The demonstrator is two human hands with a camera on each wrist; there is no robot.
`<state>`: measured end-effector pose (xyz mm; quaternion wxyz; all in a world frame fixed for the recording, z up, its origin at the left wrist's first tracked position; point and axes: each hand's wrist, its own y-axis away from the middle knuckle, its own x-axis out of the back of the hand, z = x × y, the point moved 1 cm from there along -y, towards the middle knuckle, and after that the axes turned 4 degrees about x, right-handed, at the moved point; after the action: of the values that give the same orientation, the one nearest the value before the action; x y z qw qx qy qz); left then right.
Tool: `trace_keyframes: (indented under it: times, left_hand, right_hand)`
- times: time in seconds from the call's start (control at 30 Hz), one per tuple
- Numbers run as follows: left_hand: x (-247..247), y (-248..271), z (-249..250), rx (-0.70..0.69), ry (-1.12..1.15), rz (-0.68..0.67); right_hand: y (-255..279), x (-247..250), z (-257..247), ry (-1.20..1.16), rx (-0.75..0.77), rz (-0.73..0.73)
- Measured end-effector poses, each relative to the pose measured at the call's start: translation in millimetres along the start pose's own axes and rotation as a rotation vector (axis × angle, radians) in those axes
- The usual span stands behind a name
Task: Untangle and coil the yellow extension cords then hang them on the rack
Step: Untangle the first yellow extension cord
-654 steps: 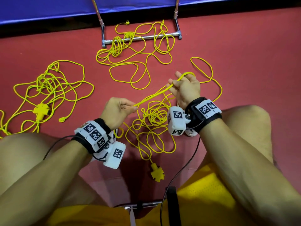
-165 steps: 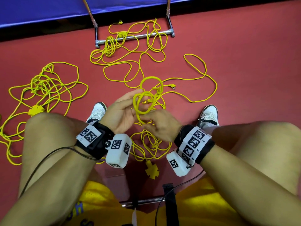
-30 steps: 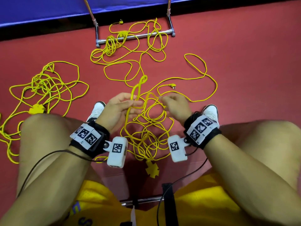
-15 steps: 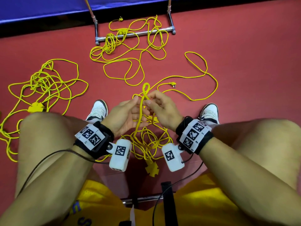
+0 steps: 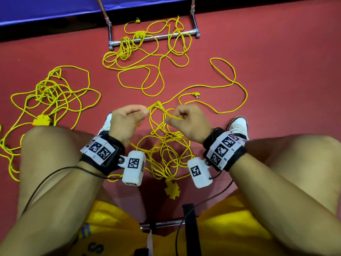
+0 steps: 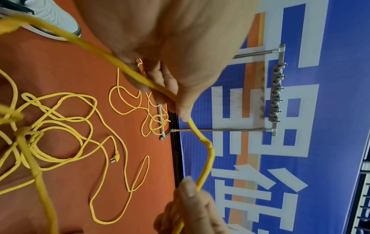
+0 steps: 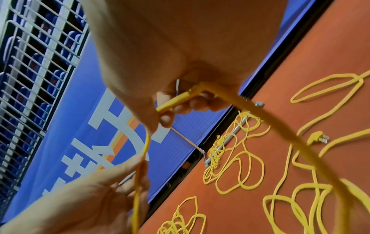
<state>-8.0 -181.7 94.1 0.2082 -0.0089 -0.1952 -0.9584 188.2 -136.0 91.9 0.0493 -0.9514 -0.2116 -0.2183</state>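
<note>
A bent stretch of the near cord is held up between the two hands above the red floor; it is pinched by the curled fingers and thumb of the left hand on one side of the bend and by those of the right hand on the other. From the hands the cord drops into a loose tangle between the shoes, ending in a cross-shaped socket near the shorts; its plug lies on the floor just beyond the right hand, past a long open loop. A second cord is heaped to the left, its socket beside the left knee. A third cord is spread further off, partly draped over the base bar of the rack; in the left wrist view the rack's top rail with its hooks is seen bare against the blue banner.
</note>
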Motion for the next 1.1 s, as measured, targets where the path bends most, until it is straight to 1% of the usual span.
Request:
trace_keyframes:
  times: [0.1, 0.13, 0.2, 0.23, 0.27, 0.37, 0.4, 0.47, 0.57, 0.63, 0.67, 0.73, 0.8, 0.87, 0.9, 0.93, 1.0, 1.07, 1.1]
  left_hand:
    - [4.2, -0.4, 3.7, -0.046, 0.035, 0.049]
    - [5.3, -0.4, 4.6, -0.046, 0.041, 0.034]
    - [6.2, 1.1, 6.2, -0.02, 0.035, -0.072]
    - [5.8, 3.1, 7.5, 0.003, 0.037, -0.146]
    - [6.1, 4.7, 8.4, 0.025, 0.048, -0.204]
    - [11.6, 9.1, 11.4, 0.052, 0.079, -0.287]
    - [13.0, 10.7, 11.1, 0.069, 0.066, -0.326]
    - [11.1, 18.2, 8.1, 0.154, -0.023, -0.455]
    - [1.0, 32.3, -5.6, 0.264, -0.211, -0.63]
    - [-3.9, 37.0, -18.0, 0.304, -0.309, -0.668]
    - [-4.8, 36.7, -22.7, 0.313, -0.347, -0.648]
    - [-4.2, 32.6, -27.4, 0.363, -0.387, -0.556]
    - [-3.9, 29.4, -28.1, 0.418, -0.394, -0.477]
    - [-4.1, 29.1, -30.3, 0.422, -0.47, -0.468]
    - [-4.5, 30.4, -31.3, 0.415, -0.545, -0.501]
    - [-5.7, 33.8, -32.8, 0.42, -0.61, -0.562]
    - [-6.4, 44.2, -39.1, 0.499, -0.651, -0.713]
    - [-9.0, 54.2, -43.7, 0.566, -0.602, -0.831]
    - [-11.3, 55.5, -43.9, 0.573, -0.566, -0.835]
  right_hand:
    - [-7.5, 19.4, 12.4, 0.316, 0.057, 0.161]
    - [-9.3, 25.6, 16.8, 0.399, 0.037, 0.23]
    - [-10.0, 32.4, 21.3, 0.46, -0.058, 0.326]
    - [-9.9, 32.4, 22.0, 0.479, -0.116, 0.322]
    - [-9.4, 31.7, 22.3, 0.499, -0.179, 0.284]
    - [-11.4, 36.8, 27.4, 0.506, -0.341, 0.162]
    - [-12.4, 41.6, 27.7, 0.483, -0.384, 0.154]
    - [-14.2, 48.7, 27.5, 0.437, -0.433, 0.166]
    - [-16.0, 42.8, 23.6, 0.299, -0.381, 0.191]
    - [-16.0, 34.0, 20.3, 0.099, -0.333, 0.205]
    - [-16.0, 33.1, 19.5, -0.01, -0.293, 0.238]
    - [-16.3, 35.2, 13.5, -0.23, -0.206, 0.318]
    - [-17.1, 38.9, 4.5, -0.503, -0.185, 0.379]
    - [-18.2, 43.5, -4.4, -0.749, -0.18, 0.428]
    - [-19.5, 47.1, -6.4, -0.853, -0.181, 0.467]
    - [-21.2, 51.1, -7.6, -0.924, -0.188, 0.508]
    - [-24.4, 57.2, -6.7, -0.97, -0.259, 0.531]
    - [-25.0, 57.1, -6.1, -0.931, -0.308, 0.455]
    - [-23.5, 54.6, -7.2, -0.888, -0.317, 0.386]
